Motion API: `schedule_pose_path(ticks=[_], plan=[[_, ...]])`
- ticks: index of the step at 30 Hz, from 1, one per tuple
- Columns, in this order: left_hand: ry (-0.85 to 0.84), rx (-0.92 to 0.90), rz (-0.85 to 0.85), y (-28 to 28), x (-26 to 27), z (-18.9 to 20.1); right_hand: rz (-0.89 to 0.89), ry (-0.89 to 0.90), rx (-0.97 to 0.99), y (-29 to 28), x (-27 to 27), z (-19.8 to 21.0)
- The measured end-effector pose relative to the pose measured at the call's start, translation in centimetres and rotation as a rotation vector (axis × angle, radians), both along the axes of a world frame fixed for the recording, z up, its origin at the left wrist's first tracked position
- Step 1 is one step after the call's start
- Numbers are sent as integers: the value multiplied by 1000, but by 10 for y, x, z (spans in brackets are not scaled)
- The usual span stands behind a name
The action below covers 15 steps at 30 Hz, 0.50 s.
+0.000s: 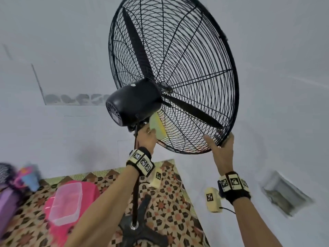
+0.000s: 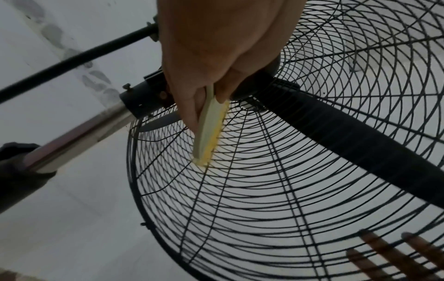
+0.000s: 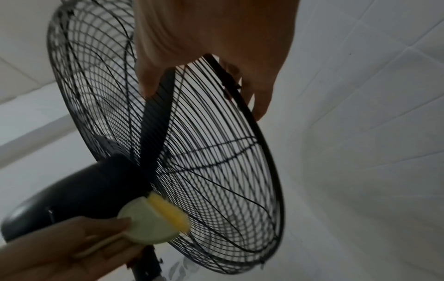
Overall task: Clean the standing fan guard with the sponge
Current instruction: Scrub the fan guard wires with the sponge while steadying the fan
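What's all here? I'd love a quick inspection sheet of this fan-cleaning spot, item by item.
Surface: patterned floor mat under the fan base.
Job's things: black fan guard, tilted; yellow sponge pressed against its lower rear wires, beside the motor housing.
Clutter: pink tub with a clear container on it; other items at far left, blurred.
Grippers: left hand holds the sponge; right hand grips the guard's lower rim.
Cables: black cord from the right wrist unit.
Surroundings: white walls, wall vent.

Left hand (image 1: 146, 138) pressing sponge (image 1: 157, 128) against rear fan guard (image 1: 178, 77), right hand (image 1: 221, 148) gripping guard's lower rim
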State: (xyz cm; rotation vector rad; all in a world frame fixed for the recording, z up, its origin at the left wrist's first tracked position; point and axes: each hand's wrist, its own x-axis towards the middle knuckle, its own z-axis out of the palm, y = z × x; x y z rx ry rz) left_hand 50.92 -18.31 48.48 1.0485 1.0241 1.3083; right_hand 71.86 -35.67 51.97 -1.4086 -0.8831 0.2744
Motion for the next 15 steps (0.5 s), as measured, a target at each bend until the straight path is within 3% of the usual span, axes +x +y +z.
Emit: schedule_pose_path(ticks=[6, 11, 15], plan=[[-55, 139, -121, -28, -14, 18, -25, -43, 24, 2, -9, 10], [-38, -6, -7, -13, -5, 21, -21, -51, 29, 2, -13, 5], [-66, 97, -148, -21, -9, 18, -31, -47, 51, 5, -9, -1]])
